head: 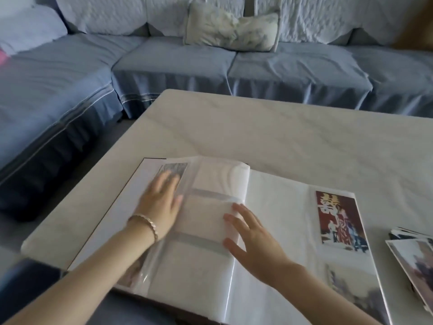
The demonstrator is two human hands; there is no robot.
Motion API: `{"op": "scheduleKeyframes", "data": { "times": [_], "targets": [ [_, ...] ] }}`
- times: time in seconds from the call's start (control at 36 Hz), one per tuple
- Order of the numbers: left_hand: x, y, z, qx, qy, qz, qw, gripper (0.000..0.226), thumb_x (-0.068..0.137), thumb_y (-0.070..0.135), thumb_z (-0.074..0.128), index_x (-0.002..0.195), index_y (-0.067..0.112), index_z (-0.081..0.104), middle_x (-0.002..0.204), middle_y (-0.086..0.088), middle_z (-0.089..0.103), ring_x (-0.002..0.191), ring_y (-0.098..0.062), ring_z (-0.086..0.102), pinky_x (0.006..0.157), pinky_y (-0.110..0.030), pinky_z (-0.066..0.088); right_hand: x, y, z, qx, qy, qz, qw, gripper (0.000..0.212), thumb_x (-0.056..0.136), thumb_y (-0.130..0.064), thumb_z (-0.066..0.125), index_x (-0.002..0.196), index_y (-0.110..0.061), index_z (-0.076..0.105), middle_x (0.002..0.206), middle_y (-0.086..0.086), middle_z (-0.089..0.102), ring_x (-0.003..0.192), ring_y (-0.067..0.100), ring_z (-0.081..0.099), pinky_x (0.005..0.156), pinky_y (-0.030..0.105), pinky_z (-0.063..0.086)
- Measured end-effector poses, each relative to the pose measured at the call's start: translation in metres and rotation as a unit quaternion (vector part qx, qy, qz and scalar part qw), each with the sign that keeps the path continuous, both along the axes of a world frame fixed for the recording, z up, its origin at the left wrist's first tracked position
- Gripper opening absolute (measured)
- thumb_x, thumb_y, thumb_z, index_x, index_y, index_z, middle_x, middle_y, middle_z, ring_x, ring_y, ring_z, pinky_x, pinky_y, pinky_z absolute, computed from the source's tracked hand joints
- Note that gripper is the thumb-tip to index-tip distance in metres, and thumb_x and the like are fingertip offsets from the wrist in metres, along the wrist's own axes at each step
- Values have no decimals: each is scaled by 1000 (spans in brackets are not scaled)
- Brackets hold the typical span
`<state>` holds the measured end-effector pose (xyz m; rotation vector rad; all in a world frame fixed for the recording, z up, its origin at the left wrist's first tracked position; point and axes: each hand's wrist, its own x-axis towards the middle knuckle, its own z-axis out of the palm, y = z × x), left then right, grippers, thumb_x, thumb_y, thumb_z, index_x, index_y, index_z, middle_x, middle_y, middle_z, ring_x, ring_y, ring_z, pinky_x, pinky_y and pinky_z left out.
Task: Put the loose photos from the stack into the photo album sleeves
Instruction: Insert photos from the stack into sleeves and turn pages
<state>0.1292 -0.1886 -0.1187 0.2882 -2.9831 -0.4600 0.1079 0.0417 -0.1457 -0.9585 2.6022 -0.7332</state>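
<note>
Left grip [161,202], fingers straight and empty, presses the album [278,207] page flat; right grip [254,240], also spread and empty, pins the curling leaves [220,184] just beside it, likely keeping the spread open.

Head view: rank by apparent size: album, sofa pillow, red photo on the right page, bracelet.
1. album
2. sofa pillow, farther from the camera, so its true size is unsure
3. red photo
4. bracelet

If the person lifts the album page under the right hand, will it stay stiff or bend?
Probably it bends: the album page arches in a soft curve at its far end. Its plastic shines, so it may slip under the right hand. It looks thin, so likely light.
</note>
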Motion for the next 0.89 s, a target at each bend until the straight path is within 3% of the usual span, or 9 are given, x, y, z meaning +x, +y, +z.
{"op": "scheduleKeyframes", "data": {
  "times": [0.11, 0.25, 0.33, 0.42, 0.5, 0.56, 0.64, 0.72, 0.89],
  "targets": [
    [1, 30, -14, 25, -41, -182, 982, 52, 99, 37, 34, 147, 26, 18, 154, 12, -5, 142, -3, -8, 112, -17, -4, 0, 4, -14, 11, 18, -7, 1000, 74, 93, -54, 38, 150, -23, 2, 148, -22, -19, 134, -8, -20, 104, 6, -11],
    [0, 25, -37, -66, -142, -135, 978, 56, 100, 43, 21, 147, 31, -9, 153, 10, -20, 143, -7, -12, 115, -24, -5, -7, 4, -18, 41, 43, 4, 998, 85, 90, -60, 36, 148, -19, -10, 148, -14, -26, 128, -4, -34, 100, 8, -23],
    [2, 23, -40, -85, -148, -116, 978, 54, 101, 40, 15, 145, 31, -15, 151, 11, -24, 143, -7, -13, 113, -23, -7, -16, 1, -15, 45, 42, -1, 998, 88, 88, -64, 38, 149, -20, -8, 148, -15, -25, 133, -2, -28, 106, 14, -18],
    [2, 28, -35, -120, -161, -105, 974, 53, 101, 36, 14, 148, 29, -10, 155, 9, -18, 144, -8, -10, 114, -27, -6, -24, -2, -9, 43, 20, -10, 999, 83, 90, -59, 40, 150, -21, -3, 155, -14, -15, 141, 3, -12, 111, 19, -9],
    [-4, 40, -23, -170, -202, -67, 962, 57, 99, 33, 23, 150, 20, 1, 158, 5, -7, 145, -12, -1, 116, -36, -1, -25, 4, -2, 19, -2, -30, 999, 69, 92, -49, 46, 149, -23, 16, 157, -11, 1, 143, 6, 5, 112, 22, 5],
    [-11, 51, -13, -191, -217, -34, 957, 53, 97, 32, 30, 145, 16, 18, 157, -2, 13, 143, -16, 15, 115, -38, 7, -23, 18, 3, -7, -19, -71, 997, 56, 92, -41, 50, 143, -24, 33, 155, -8, 17, 140, 10, 21, 111, 23, 17],
    [-18, 67, 0, -200, -192, -11, 961, 34, 94, 30, 34, 123, 17, 45, 134, -1, 47, 127, -19, 39, 109, -36, 23, -18, 57, 7, -48, -32, -151, 987, 41, 92, -35, 53, 131, -25, 50, 146, -11, 33, 128, 8, 39, 101, 17, 29],
    [-19, 88, 0, -169, -135, -38, 976, 32, 93, 30, 35, 118, 19, 50, 132, 3, 47, 124, -17, 39, 104, -30, 26, -13, 107, 9, -60, -23, -242, 968, 33, 90, -26, 57, 124, -23, 57, 136, -9, 45, 116, 6, 45, 91, 10, 27],
    [-20, 146, -2, -19, -69, -136, 988, 32, 94, 24, 41, 122, 18, 55, 132, 7, 45, 121, -14, 43, 96, -21, 32, 0, 195, 5, -13, -75, -376, 923, 36, 87, -22, 61, 122, -16, 58, 113, -1, 57, 97, 12, 53, 83, 23, 37]
  ]
}}
